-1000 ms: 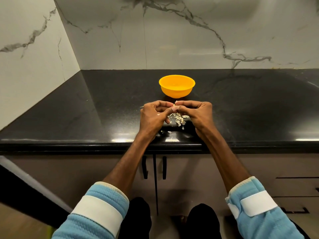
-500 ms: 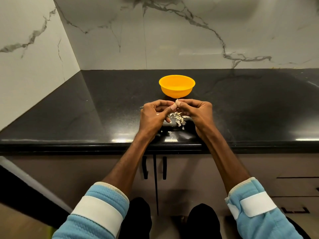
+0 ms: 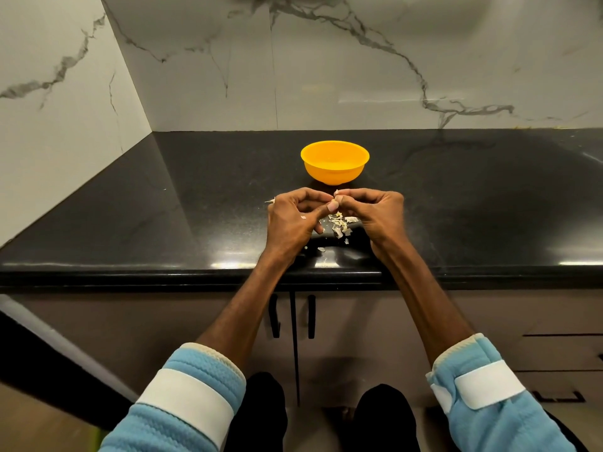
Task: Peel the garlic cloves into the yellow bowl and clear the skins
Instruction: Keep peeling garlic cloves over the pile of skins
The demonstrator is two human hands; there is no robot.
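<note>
Just in front of the yellow bowl (image 3: 334, 172), a garlic clove (image 3: 336, 192) is pinched by the curled fingers of the left hand (image 3: 290, 221) and the right hand (image 3: 377, 213). Only its pale tip is seen, pointed toward the bowl; the long axis cannot be told.

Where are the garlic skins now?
In the head view, the garlic skins lie on the black counter between the left hand and right hand, nearer than the yellow bowl.
</note>
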